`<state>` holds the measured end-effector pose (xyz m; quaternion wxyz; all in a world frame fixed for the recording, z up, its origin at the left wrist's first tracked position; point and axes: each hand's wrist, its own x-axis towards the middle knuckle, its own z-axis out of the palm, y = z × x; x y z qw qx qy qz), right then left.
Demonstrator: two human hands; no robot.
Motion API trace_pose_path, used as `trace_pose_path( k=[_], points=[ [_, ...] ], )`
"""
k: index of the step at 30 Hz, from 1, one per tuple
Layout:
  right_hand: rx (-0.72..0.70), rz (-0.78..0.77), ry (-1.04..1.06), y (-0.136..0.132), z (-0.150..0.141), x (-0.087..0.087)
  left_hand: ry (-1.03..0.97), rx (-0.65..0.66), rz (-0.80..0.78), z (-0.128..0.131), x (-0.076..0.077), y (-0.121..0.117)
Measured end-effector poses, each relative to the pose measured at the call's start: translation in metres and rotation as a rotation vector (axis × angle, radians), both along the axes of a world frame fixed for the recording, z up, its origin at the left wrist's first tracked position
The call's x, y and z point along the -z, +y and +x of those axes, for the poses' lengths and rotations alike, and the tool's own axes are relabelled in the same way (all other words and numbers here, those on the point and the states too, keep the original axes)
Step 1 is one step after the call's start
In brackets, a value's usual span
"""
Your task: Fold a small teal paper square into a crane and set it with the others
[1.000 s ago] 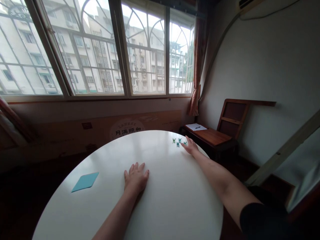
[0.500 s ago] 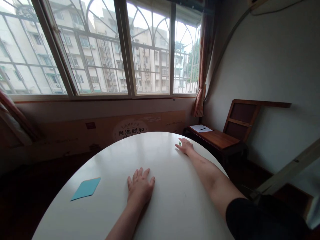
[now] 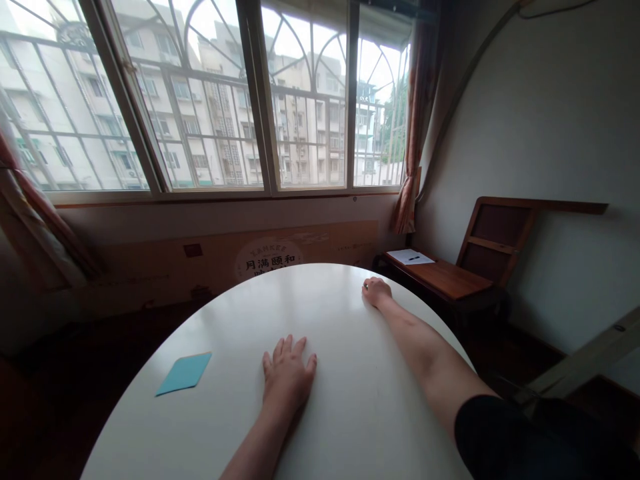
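My left hand (image 3: 289,375) lies flat on the white round table (image 3: 240,427), palm down with fingers spread, holding nothing. My right arm reaches to the table's far right edge, where my right hand (image 3: 379,291) is closed around a small object (image 3: 366,286). Only a tiny part of that object shows between the fingers; a moment earlier it looked small and green. A light-blue square card (image 3: 185,373) rests on the table to the left of my left hand, apart from both hands.
Past the right edge stands a wooden bench (image 3: 445,275) bearing a white paper (image 3: 407,257) with a dark pen on it. A long printed cardboard panel (image 3: 320,250) leans under the barred window. Curtains (image 3: 409,173) hang at its sides.
My right hand's fingers, spread around the small green object before, have closed over it. My left hand stays flat on the table. The view has shifted slightly to the left.
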<state>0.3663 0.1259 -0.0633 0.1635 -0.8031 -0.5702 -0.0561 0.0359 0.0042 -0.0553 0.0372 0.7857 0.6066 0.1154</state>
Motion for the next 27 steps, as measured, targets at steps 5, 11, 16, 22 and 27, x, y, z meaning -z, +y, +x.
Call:
trace_pose_path(
  k=[5,11,16,22,27],
  points=[
    [-0.021,0.014,0.018,-0.003,-0.004,-0.005,-0.046,0.001,0.001,-0.001,0.001,0.001],
    [-0.04,0.082,0.113,-0.011,-0.009,-0.019,-0.192,0.015,-0.002,0.0,0.002,0.0],
    [-0.138,0.193,0.225,-0.027,-0.018,-0.054,-0.461,-0.002,-0.026,-0.004,-0.008,-0.002],
    [-0.477,0.325,0.346,-0.085,-0.072,-0.095,-0.993,-0.09,-0.196,0.012,-0.039,-0.027],
    [-0.844,0.391,0.362,-0.181,-0.144,-0.102,-1.975,0.003,-0.772,0.043,-0.065,-0.092]
  ],
)
